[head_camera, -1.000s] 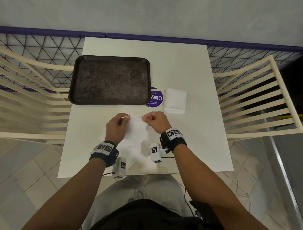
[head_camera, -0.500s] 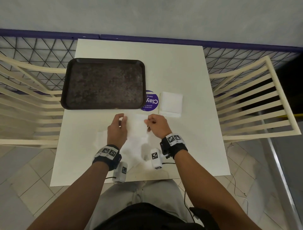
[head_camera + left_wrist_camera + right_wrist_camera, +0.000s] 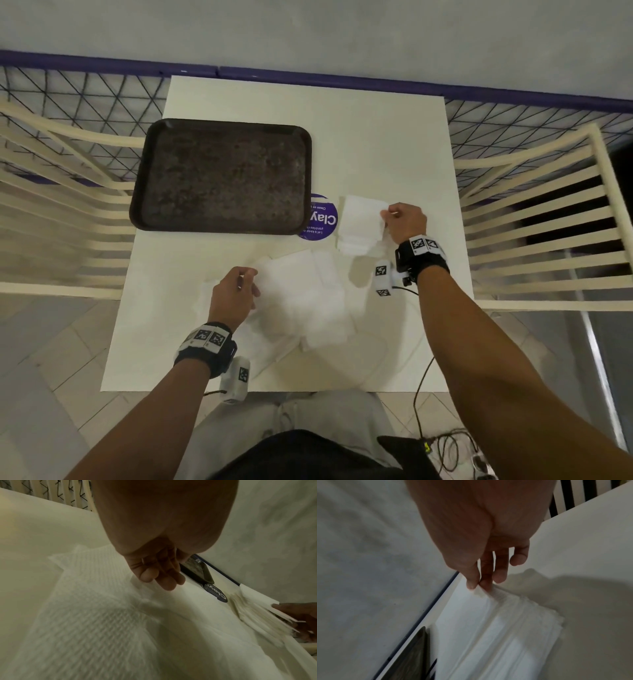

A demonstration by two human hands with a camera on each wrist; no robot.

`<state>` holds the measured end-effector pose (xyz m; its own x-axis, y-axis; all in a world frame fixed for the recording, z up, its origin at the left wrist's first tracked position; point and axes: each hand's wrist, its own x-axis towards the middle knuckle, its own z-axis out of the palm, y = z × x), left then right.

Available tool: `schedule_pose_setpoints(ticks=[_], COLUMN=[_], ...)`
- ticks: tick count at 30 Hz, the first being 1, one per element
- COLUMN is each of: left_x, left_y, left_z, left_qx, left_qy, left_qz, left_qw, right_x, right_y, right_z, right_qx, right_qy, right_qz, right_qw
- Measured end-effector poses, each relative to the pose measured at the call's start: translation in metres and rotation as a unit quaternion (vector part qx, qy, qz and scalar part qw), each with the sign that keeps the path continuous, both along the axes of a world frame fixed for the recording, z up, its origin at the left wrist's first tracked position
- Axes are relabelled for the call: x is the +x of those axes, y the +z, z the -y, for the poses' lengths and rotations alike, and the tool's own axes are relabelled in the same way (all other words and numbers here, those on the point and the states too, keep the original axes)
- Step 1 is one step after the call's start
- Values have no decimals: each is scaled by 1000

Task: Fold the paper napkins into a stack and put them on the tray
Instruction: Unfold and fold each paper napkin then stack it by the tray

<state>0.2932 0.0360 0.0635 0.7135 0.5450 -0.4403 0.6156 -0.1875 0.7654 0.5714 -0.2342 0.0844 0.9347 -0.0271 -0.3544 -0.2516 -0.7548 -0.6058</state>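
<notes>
The purple sticker (image 3: 322, 219) on the table (image 3: 376, 144) is half hidden under the tray's near right corner, so only "Clay" reads clearly. In the left wrist view motion blur smears the near paper, and the left hand (image 3: 233, 294) covers whatever lies under its palm; its fingers (image 3: 163, 578) hang loosely curled just above the paper, gripping nothing that shows.

The loose napkins (image 3: 301, 298) lie unfolded and overlapping in a rumpled white patch on the near middle of the table, their quilted texture plain in the left wrist view. The napkin stack (image 3: 359, 233) sits on the table just right of the sticker, its layers fanned at the near edge. The right hand (image 3: 406, 222) pinches the top napkin (image 3: 471, 615) at its right corner between thumb and fingertip, lifting that corner off the stack.

The dark tray (image 3: 222, 178) lies at the far left of the table, bare, its left rim close to the table edge. Slatted chairs (image 3: 548, 212) flank both sides, and the loose napkins reach close to the near edge
</notes>
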Motion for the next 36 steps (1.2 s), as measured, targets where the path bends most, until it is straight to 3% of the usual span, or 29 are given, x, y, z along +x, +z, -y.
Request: schedule_pose_setpoints(ticks=[5, 11, 15, 18, 22, 24, 27, 36], left_x=[-1, 0, -4, -14, -30, -36, -43, -57], left_y=[-3, -5, -8, -7, -11, -11, -11, -8], left_z=[0, 1, 0, -1, -5, -5, -6, -13], left_qx=[7, 16, 37, 47, 58, 72, 78, 63], left_qy=[6, -2, -10, -22, -73, -94, -85, -20], left_qz=[-3, 2, -4, -8, -11, -10, -7, 23], left_qw=[1000, 1000, 999, 999, 996, 993, 993, 998], right_x=[-5, -42, -94, -132, -171, -185, -198, -207], right_y=[-5, 3, 3, -9, -23, -28, -35, -39], right_z=[-2, -24, -50, -68, -88, -95, -100, -103], right_qx=[9, 40, 94, 101, 13, -55, -119, -165], right_qy=[-23, -43, 48, 162, 353, 409, 433, 411], right_qz=[19, 126, 161, 115, 67, 57, 84, 144], right_qw=[1000, 990, 981, 975, 933, 909, 890, 885])
